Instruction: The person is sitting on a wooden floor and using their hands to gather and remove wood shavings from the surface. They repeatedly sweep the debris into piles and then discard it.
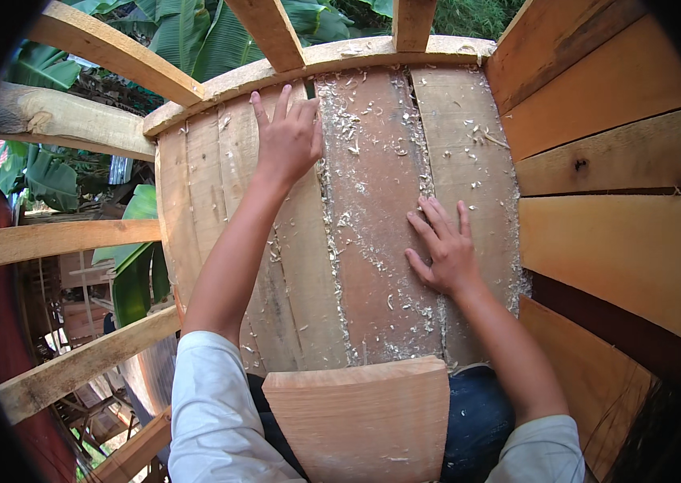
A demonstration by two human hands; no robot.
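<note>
My left hand point(288, 138) reaches to the far end of the plank floor, just short of the curved end rail point(332, 71). Its fingers are spread and partly bent over a pale plank point(232, 153); nothing shows in its grasp. Nearer to me, my right hand point(446, 256) rests with fingers apart along the seam between a reddish-brown plank point(380, 193) and a paler plank point(461, 153). Curly wood shavings point(347, 125) lie about both hands, thickest along the seams. A smooth, light wooden board point(356, 423) leans at my lap between my forearms, untouched by either hand.
Bare framing bars point(63, 243) with open gaps run along the left side. Wide boards point(614, 249) close the right side, with a dark gap between two of them. Slanting posts point(268, 32) rise beyond the end rail, and banana leaves point(195, 36) hang outside.
</note>
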